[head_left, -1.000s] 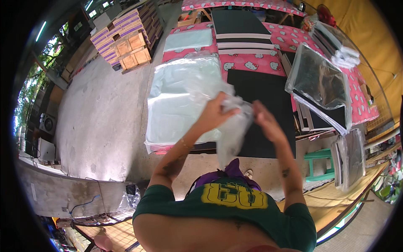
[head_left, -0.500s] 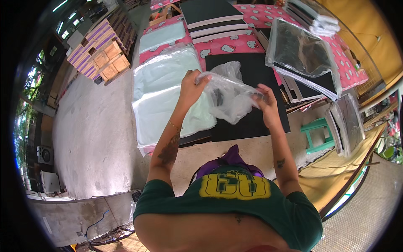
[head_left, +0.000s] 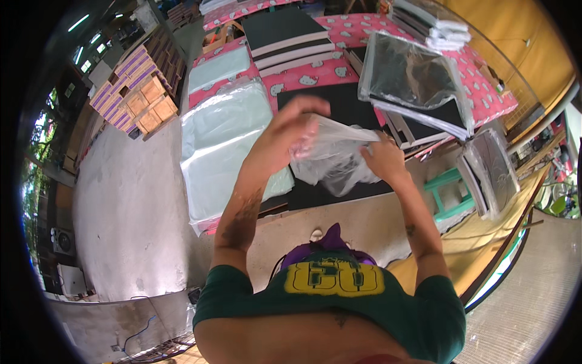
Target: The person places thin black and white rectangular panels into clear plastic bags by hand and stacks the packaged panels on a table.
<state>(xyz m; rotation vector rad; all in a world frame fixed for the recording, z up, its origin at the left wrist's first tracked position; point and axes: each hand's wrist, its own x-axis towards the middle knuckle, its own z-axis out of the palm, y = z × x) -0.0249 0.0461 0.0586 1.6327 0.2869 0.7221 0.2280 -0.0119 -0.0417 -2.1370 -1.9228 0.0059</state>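
Observation:
A crumpled clear plastic bag (head_left: pixel 339 155) stretches between my two hands, its upper edge pulled fairly straight. My right hand (head_left: pixel 386 159) is closed on the bag's right side. At the other end, my left hand (head_left: pixel 280 141) is smeared by motion; one finger points out above the plastic, the others are against or behind it, and its grip is unclear. Below the bag lies a large flat black board (head_left: pixel 339 97), partly covered by it. A pile of pale, plastic-wrapped sheets (head_left: pixel 221 142) lies left of my left hand.
Thick black-covered stacks (head_left: pixel 282 33) stand farther back on a pink patterned cloth (head_left: pixel 339 74). A plastic-covered black stack (head_left: pixel 418 76) sits at right. Beside the table are a green stool (head_left: pixel 447 193) and wrapped panels (head_left: pixel 491 176). Stacked boxes (head_left: pixel 136 91) stand on the left floor.
My left hand has come nearer and tilted, one finger now raised. My right hand has turned its back upward on the bag. The whole scene has shifted slightly left in view.

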